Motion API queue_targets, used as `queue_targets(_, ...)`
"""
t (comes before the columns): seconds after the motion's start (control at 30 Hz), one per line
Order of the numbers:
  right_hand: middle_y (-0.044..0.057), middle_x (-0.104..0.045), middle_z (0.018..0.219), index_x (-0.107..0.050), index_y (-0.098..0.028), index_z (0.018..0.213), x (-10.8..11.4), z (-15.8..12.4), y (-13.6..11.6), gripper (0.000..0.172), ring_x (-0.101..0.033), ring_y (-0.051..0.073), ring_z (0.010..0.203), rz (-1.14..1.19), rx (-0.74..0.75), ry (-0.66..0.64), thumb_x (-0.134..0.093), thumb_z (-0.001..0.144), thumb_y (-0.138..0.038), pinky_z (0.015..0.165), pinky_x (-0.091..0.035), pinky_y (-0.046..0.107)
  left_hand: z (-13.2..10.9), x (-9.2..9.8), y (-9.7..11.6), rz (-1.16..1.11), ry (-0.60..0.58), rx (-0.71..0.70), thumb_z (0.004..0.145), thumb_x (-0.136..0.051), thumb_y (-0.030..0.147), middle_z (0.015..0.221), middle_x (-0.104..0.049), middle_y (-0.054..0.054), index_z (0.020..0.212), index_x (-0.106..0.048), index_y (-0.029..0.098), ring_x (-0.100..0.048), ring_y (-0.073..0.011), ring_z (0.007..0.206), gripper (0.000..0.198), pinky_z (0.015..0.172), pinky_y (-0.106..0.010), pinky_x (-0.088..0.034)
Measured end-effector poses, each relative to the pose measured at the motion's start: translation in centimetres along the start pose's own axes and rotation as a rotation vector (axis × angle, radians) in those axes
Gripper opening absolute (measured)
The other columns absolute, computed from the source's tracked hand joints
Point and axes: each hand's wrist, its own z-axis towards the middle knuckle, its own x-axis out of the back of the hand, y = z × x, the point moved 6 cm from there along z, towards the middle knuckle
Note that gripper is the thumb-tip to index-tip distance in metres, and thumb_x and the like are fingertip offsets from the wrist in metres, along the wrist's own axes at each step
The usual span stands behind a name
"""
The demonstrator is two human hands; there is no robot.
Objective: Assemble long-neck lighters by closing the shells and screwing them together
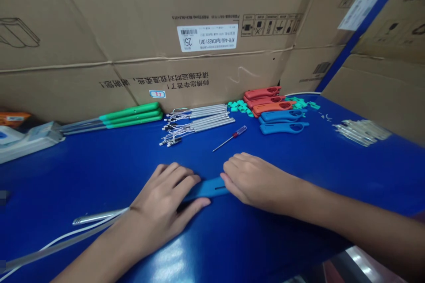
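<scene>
A blue plastic handle (211,187) with a narrow dark slot lies low over the table's front middle, between my two hands. My left hand (169,196) is closed on its left part, thumb along the near side and fingers over the far side. Around the right end, my right hand (250,181) makes a fist that hides that end. Partly under my left wrist are a silver rod (96,217) and a white cable (71,233). Beyond my hands lies a small screwdriver (239,132) with a clear purple-and-red grip.
At the back are green-handled tools (136,115), silver rods with white wires (212,119), small green pieces (239,106), red handles (264,93) and blue handles (282,128). Bagged silver parts (361,131) lie right, a power strip (33,141) left. Cardboard boxes (139,17) wall the blue table (109,168).
</scene>
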Motion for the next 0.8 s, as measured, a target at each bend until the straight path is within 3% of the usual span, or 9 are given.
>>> queue_targets(0.2, 0.004, -0.063, 0.069, -0.057, -0.016, 0.076, 0.2, 0.1, -0.1, 0.026, -0.061, 0.021, 0.066, -0.019, 0.016, 0.033, -0.042, 0.097, -0.018, 0.066, -0.039, 0.034, 0.0, 0.0, 0.2, 0.008, 0.011, 0.016, 0.093, -0.055, 0.037, 0.097, -0.065, -0.006, 0.1, -0.061, 0.018, -0.055, -0.0206, 0.083, 0.022, 0.075, -0.036, -0.039)
queue_targets(0.5, 0.007, -0.068, 0.068, -0.062, -0.015, 0.076, -0.4, 0.1, -0.2, 0.035, -0.065, 0.023, 0.063, -0.008, -0.012, -0.045, -0.039, 0.101, -0.022, 0.062, -0.036, 0.033, 0.0, 0.2, 0.5, -0.004, 0.0, -0.007, 0.091, -0.058, 0.037, 0.098, -0.065, -0.006, 0.101, -0.061, 0.018, -0.057, -0.0216, 0.084, 0.022, 0.076, -0.037, -0.039)
queue_targets(0.6, 0.006, -0.068, 0.07, -0.062, -0.015, 0.076, 0.4, 0.1, 0.6, 0.037, -0.062, 0.018, 0.063, 0.118, -0.02, -0.063, -0.037, 0.102, -0.024, 0.063, -0.035, 0.03, 0.0, 0.1, 0.4, -0.012, -0.001, -0.007, 0.091, -0.059, 0.038, 0.098, -0.065, -0.005, 0.101, -0.06, 0.018, -0.057, -0.0214, 0.084, 0.022, 0.076, -0.037, -0.038)
queue_targets(0.67, 0.002, -0.064, 0.066, -0.058, -0.016, 0.073, 1.2, 0.1, 1.9, 0.036, -0.057, 0.014, 0.061, 0.283, -0.114, -0.043, -0.038, 0.101, -0.026, 0.062, -0.035, 0.027, 0.0, 0.0, 0.2, -0.024, -0.008, 0.003, 0.091, -0.059, 0.038, 0.098, -0.065, -0.005, 0.101, -0.06, 0.019, -0.056, -0.021, 0.084, 0.022, 0.075, -0.036, -0.038)
queue_targets(0.73, -0.001, -0.06, 0.066, -0.056, -0.017, 0.075, 1.8, 0.0, 3.1, 0.027, -0.053, 0.011, 0.06, 0.465, -0.204, -0.016, -0.046, 0.097, -0.027, 0.057, -0.034, 0.024, 0.0, -0.2, -0.1, -0.036, -0.021, 0.019, 0.091, -0.059, 0.039, 0.099, -0.065, -0.004, 0.102, -0.06, 0.02, -0.056, -0.0208, 0.085, 0.022, 0.075, -0.036, -0.038)
queue_targets(0.8, -0.003, -0.058, 0.069, -0.057, -0.017, 0.078, 1.9, -0.1, 3.5, 0.014, -0.051, 0.01, 0.062, 0.589, -0.202, -0.016, -0.054, 0.091, -0.024, 0.057, -0.035, 0.022, -0.1, -0.3, -0.3, -0.043, -0.027, 0.035, 0.091, -0.059, 0.04, 0.1, -0.065, -0.004, 0.102, -0.06, 0.02, -0.056, -0.0208, 0.085, 0.023, 0.075, -0.036, -0.037)
